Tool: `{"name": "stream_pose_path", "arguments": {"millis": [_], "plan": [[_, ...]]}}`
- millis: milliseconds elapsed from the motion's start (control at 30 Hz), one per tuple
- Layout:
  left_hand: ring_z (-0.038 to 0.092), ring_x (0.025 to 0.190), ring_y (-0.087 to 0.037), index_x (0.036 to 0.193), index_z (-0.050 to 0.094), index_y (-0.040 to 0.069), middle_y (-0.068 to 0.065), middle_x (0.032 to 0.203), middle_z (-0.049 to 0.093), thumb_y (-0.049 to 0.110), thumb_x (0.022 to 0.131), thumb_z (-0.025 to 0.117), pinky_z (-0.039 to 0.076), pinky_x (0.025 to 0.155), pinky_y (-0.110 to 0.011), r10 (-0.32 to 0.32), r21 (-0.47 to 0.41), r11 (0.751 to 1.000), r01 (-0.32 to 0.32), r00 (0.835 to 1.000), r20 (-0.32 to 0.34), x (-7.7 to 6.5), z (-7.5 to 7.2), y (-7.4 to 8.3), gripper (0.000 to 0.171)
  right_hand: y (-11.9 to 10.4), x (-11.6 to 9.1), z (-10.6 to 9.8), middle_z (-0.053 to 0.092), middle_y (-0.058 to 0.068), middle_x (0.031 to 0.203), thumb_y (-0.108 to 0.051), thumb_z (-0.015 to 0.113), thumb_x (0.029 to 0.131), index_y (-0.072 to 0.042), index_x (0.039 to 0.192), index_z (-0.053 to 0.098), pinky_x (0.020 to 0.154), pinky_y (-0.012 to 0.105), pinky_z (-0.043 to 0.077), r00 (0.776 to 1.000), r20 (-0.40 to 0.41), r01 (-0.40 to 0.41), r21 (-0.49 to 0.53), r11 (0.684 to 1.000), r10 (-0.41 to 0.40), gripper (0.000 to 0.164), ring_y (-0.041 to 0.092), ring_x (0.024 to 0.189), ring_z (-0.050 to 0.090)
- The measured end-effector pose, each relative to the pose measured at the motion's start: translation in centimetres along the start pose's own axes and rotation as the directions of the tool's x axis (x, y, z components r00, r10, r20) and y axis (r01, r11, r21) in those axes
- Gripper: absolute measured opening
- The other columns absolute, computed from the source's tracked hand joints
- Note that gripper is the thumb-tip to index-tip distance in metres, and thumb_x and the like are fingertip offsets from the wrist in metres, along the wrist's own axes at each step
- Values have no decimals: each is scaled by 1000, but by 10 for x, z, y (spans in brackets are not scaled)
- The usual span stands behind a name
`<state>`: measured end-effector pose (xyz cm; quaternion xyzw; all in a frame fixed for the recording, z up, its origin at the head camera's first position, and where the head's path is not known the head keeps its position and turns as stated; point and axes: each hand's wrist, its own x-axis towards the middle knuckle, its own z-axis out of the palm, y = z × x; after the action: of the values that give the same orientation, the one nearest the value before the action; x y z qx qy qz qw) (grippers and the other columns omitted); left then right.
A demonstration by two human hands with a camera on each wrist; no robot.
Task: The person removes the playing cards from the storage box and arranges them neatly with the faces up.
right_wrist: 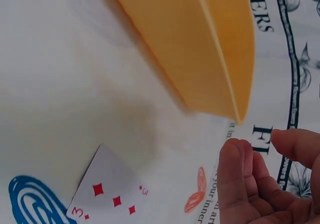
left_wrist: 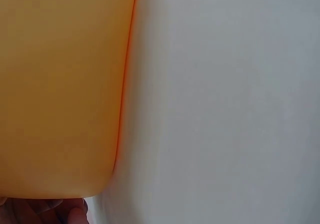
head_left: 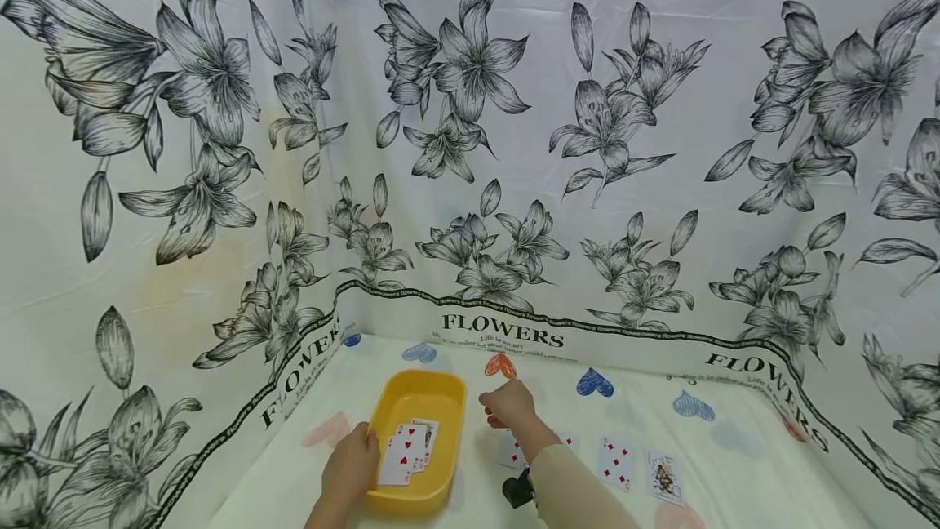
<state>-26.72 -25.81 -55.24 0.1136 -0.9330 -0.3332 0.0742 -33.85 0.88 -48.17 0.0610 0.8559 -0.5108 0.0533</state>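
Note:
A yellow plastic bin (head_left: 441, 476) stands on the table, and my left hand (head_left: 351, 464) grips its left side wall. In the left wrist view the bin's outer wall (left_wrist: 60, 89) fills the left, with fingers (left_wrist: 37, 213) at its lower edge. Inside the bin lie overlapping playing cards, a hearts card (head_left: 396, 464) on top. My right hand (head_left: 512, 405) hovers right of the bin, fingers loosely bent, the thumb apart, nothing between them. Below it lies a three of diamonds (right_wrist: 112, 194). Further right are another diamonds card (head_left: 614, 462) and a picture card (head_left: 664, 476).
One more red-suit card (head_left: 567, 439) is partly hidden by my right sleeve (head_left: 576, 488). The white tablecloth (head_left: 749, 464) is printed with coloured hearts. A flower-patterned curtain (head_left: 543, 186) encloses the back and sides.

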Motion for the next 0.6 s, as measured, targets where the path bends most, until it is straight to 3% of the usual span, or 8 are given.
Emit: {"name": "stream_pose_path", "arguments": {"millis": [333, 600], "plan": [[64, 79, -28, 123, 62, -7, -18, 101, 70, 16, 102, 50, 53, 79, -55, -16, -5, 1000, 16, 1000, -20, 0, 3, -1, 34, -21, -8, 39, 67, 12, 76, -12, 77, 89, 5, 96, 64, 60, 30, 58, 996, 86, 29, 22, 999, -31, 23, 19, 63, 69], [68, 92, -37, 124, 63, -7, -21, 109, 70, 17, 102, 51, 52, 84, -58, -19, -11, 1000, 19, 999, -45, 1, 4, -3, 35, -32, -12, 71, 65, 12, 75, -10, 78, 87, 5, 94, 62, 63, 32, 59, 992, 119, 49, 28, 998, -52, 23, 25, 65, 71]]}}
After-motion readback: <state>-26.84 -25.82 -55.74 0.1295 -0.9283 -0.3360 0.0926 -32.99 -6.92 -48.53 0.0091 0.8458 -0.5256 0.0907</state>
